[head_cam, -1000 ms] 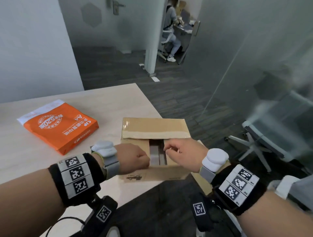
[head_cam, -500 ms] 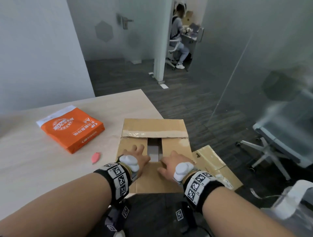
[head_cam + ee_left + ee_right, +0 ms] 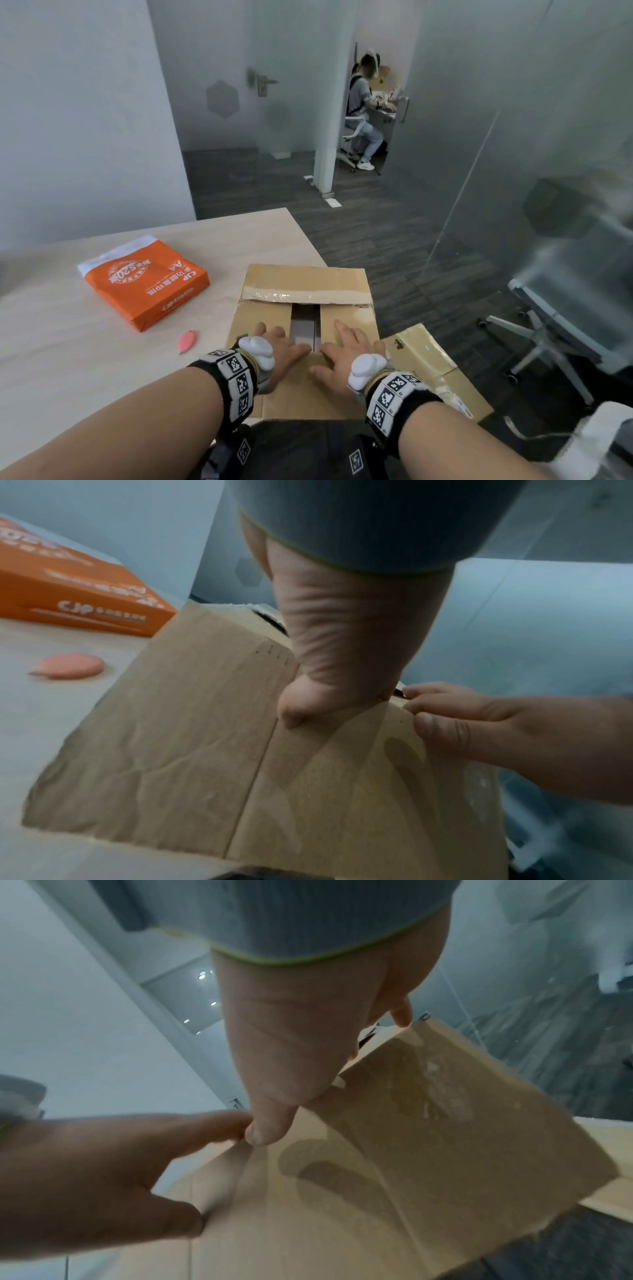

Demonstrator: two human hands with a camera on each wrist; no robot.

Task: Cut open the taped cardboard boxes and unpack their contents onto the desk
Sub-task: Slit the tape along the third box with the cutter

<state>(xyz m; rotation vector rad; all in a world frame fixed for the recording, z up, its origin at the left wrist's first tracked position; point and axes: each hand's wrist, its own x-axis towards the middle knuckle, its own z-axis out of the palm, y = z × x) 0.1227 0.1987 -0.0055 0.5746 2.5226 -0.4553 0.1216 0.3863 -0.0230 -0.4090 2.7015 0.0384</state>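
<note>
1. Sitting at the near right corner of the table (image 3: 102, 359), the cardboard box (image 3: 301, 298) is seen with its far flap folded back and a strip of clear tape along that flap's edge.
2. A narrow gap is left between the two inner flaps, and something grey is glimpsed inside; what it is cannot be told.
3. The left hand (image 3: 277, 353) is laid flat on the left flap, fingers spread and straight, nothing gripped.
4. The right hand (image 3: 342, 353) is pressed flat on the right flap likewise, its thumb close to the left thumb at the gap.
5. A small pink cutter (image 3: 187, 340) is found just left of the box.
6. An orange ream of paper (image 3: 144, 284) is placed farther left.
7. A second cardboard box (image 3: 435, 363) is seen just right of the first, past the table's edge.
</note>
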